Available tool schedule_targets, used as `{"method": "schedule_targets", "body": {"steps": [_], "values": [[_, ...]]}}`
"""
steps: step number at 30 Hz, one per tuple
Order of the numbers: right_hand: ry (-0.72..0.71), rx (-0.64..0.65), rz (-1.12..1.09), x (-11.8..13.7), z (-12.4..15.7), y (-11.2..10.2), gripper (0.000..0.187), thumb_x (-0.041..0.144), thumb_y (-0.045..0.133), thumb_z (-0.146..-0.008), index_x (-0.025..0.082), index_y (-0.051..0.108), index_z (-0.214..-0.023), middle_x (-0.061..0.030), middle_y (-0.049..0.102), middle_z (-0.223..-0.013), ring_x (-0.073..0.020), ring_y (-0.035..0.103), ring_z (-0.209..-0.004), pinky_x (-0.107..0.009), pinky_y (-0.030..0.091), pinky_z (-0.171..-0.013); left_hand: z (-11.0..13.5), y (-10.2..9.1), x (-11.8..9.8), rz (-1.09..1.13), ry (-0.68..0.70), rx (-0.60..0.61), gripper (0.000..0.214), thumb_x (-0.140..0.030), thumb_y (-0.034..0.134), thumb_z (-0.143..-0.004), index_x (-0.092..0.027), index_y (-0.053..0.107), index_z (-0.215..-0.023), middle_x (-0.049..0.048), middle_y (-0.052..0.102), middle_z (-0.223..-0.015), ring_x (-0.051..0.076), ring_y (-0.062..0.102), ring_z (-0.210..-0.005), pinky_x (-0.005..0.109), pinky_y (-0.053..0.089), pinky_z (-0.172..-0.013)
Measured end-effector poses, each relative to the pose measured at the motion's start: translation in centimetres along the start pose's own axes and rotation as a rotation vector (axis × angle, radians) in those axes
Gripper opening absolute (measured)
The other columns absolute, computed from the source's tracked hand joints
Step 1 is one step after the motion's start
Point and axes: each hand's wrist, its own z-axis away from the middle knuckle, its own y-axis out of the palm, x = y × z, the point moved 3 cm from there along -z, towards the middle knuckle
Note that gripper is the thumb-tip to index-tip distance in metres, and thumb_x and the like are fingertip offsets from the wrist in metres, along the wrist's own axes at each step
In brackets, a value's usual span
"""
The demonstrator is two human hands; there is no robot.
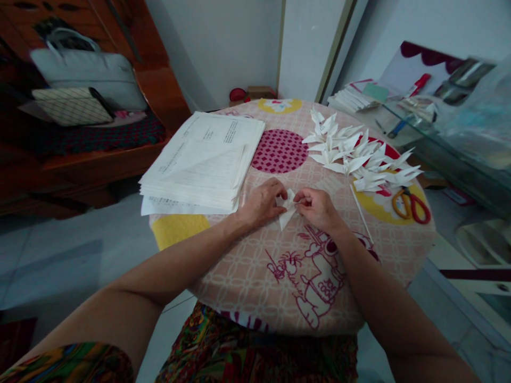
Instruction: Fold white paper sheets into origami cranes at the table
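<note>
A small piece of folded white paper (288,217) is at the middle of the round table, pinched from both sides. My left hand (266,202) grips its left edge with thumb and fingers. On the opposite side, my right hand (317,206) holds the right edge between thumb and forefinger. The paper's lower end comes to a point on the tablecloth; my fingers cover part of its sides. Several folded white paper shapes with pointed tips (351,146) lie in a heap beyond my right hand. Left of my hands rests a thick stack of printed paper sheets (191,186).
Scissors with orange and red handles (411,206) lie near the table's right edge. A thin white stick (361,213) is beside my right forearm. The patterned tablecloth (247,276) covers the table. A glass shelf (451,143) stands at right, a wooden bench with bags (88,77) at left.
</note>
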Motion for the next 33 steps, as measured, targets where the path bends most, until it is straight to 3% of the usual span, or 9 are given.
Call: {"method": "schedule_targets", "body": {"steps": [3,7,10,19,26,33], "values": [[-0.014,0.037,-0.035,0.1,0.0,-0.2,0.009,0.016,0.056,-0.068,0.018,0.061,-0.076,0.0006,0.06,-0.061,-0.0135,0.055,-0.055,-0.024,0.037,-0.053,0.1,0.2,0.2,0.121,-0.081,0.059,0.03,-0.007,0.072,-0.07,-0.016,0.061,-0.096,0.0005,0.061,-0.086,0.012,0.059,-0.072,0.026,0.05,-0.069],[-0.049,0.056,0.008,0.3,-0.1,-0.4,0.015,0.015,0.054,-0.068,0.017,0.065,-0.078,0.002,0.058,-0.058,-0.0123,0.051,-0.053,-0.024,0.035,-0.053,0.1,0.3,0.7,0.24,-0.17,0.037,0.035,-0.005,0.068,-0.071,-0.016,0.056,-0.102,0.0003,0.062,-0.089,0.011,0.063,-0.073,0.024,0.051,-0.069],[-0.049,0.075,0.033,0.5,-0.2,-0.4,0.022,0.014,0.055,-0.067,0.016,0.07,-0.082,0.002,0.059,-0.057,-0.0119,0.05,-0.053,-0.024,0.036,-0.054,0.1,0.4,0.9,0.232,-0.161,0.061,0.028,-0.003,0.063,-0.072,-0.017,0.058,-0.096,0.0013,0.063,-0.092,0.011,0.063,-0.075,0.023,0.051,-0.07],[-0.001,0.1,-0.052,0.4,0.1,-1.4,0.018,0.014,0.055,-0.062,0.015,0.071,-0.07,0.0028,0.058,-0.055,-0.0104,0.048,-0.051,-0.023,0.034,-0.052,-0.1,0.4,0.7,0.095,-0.054,0.109,0.013,-0.005,0.062,-0.075,-0.015,0.067,-0.083,0.0025,0.061,-0.087,0.012,0.058,-0.076,0.025,0.047,-0.072],[-0.015,0.113,0.005,0.4,0.2,-1.5,0.022,0.01,0.05,-0.066,0.015,0.072,-0.067,0.0019,0.057,-0.053,-0.0105,0.047,-0.05,-0.025,0.033,-0.053,0.0,0.2,0.5,0.111,-0.05,0.168,0.016,-0.016,0.074,-0.073,-0.015,0.066,-0.087,0.002,0.058,-0.088,0.011,0.056,-0.073,0.024,0.046,-0.068],[-0.105,0.161,0.086,0.9,0.7,-1.3,0.031,0.011,0.057,-0.071,0.016,0.08,-0.091,-0.0013,0.07,-0.066,-0.0129,0.057,-0.059,-0.025,0.039,-0.058,0.1,0.1,0.4,0.116,-0.041,0.2,0.022,-0.017,0.078,-0.069,-0.015,0.065,-0.087,0.0018,0.057,-0.09,0.011,0.056,-0.073,0.025,0.047,-0.07]]}}
